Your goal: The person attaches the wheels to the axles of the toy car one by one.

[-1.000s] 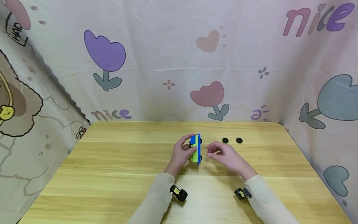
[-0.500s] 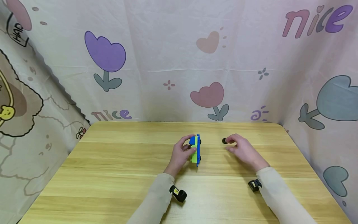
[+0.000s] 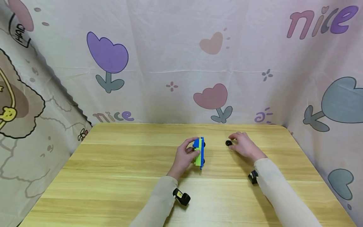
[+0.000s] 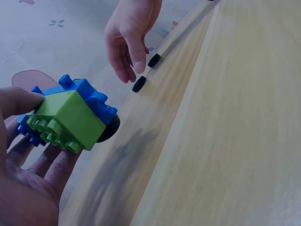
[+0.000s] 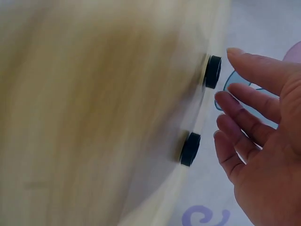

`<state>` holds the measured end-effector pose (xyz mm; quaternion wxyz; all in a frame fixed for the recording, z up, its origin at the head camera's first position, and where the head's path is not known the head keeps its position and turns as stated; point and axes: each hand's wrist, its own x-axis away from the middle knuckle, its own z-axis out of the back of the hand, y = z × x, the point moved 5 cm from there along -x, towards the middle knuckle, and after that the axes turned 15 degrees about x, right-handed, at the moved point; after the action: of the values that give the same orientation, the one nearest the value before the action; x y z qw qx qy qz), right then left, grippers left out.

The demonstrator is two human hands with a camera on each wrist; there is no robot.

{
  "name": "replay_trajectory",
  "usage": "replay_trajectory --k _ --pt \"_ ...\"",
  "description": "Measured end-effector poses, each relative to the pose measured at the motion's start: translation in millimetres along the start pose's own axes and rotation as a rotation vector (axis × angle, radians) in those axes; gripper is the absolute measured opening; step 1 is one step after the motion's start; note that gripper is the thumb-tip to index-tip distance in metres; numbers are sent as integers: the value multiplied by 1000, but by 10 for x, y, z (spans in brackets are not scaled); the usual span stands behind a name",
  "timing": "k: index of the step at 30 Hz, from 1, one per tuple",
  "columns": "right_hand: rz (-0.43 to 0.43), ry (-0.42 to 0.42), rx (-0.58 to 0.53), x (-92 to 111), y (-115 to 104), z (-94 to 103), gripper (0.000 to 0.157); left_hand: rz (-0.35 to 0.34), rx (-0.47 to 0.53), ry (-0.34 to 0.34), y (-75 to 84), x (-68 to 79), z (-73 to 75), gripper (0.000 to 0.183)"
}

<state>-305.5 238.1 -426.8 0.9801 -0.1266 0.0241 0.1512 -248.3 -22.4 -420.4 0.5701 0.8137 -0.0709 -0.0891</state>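
My left hand (image 3: 183, 159) grips a toy car (image 3: 199, 153) of green and blue building blocks, tipped on its side with its blue base facing right. A black wheel (image 4: 111, 129) shows under that base in the left wrist view. Over to the right, my right hand (image 3: 245, 146) hovers by a loose black tyre (image 3: 228, 143), fingers loosely bent and parted. The right wrist view shows two loose tyres on the table, a nearer tyre (image 5: 213, 72) by the thumb tip and another tyre (image 5: 190, 149); the hand holds neither. In the head view my right hand hides the second one.
The wooden table (image 3: 119, 176) ends at the back against a hanging patterned cloth (image 3: 158, 47). A black wrist camera (image 3: 181, 197) sits on the left sleeve, and another wrist camera (image 3: 253, 177) on the right one.
My right hand has gone from beside the toy car to the loose tyres, further right and back. The left hand keeps its hold on the car, almost still.
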Motion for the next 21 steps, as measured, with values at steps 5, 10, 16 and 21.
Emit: replay_trajectory --k 5,10,16,21 --pt "-9 -26 1 -109 3 -29 42 4 5 -7 6 -4 -7 50" --pt "21 -34 33 -153 -19 -46 34 21 15 -11 -99 -68 39 52" --pt "36 -35 64 -156 -30 -71 24 24 26 -9 -281 -157 122 53" --pt "15 -56 20 -139 -31 -92 23 22 24 -2 -310 -159 132 52"
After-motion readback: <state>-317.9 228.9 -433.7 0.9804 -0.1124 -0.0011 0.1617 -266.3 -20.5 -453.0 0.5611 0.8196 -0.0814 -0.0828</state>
